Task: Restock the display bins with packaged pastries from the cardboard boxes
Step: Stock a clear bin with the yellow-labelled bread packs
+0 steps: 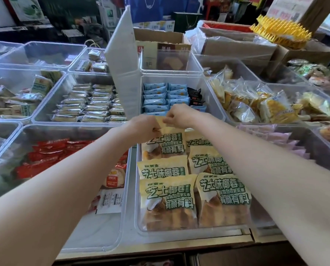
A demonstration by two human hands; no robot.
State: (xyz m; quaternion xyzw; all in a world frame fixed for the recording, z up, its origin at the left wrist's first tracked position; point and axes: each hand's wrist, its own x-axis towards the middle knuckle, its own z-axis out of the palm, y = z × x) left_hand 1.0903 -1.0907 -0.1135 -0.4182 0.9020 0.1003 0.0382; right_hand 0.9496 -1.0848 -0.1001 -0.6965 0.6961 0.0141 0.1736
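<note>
A clear display bin point(138, 217) near the front centre holds several yellow pastry packs with green lettering, laid in two columns. My left hand point(143, 127) and my right hand point(179, 114) both pinch the top edge of the farthest left pack point(168, 144), at the bin's back end. The pack leans upright-tilted against the others. A nearer yellow pack point(168, 200) lies flat at the bin's front. Opened cardboard boxes point(237, 45) stand at the back right behind the bins.
Clear bins surround the centre one: red packs point(45, 156) left, blue packs point(160, 96) behind, silver-wrapped bars point(89, 104) back left, yellow bread bags point(256, 104) right, pink packs point(271, 135) right. A white lid point(121, 64) stands upright. A metal counter edge point(179, 244) runs along the front.
</note>
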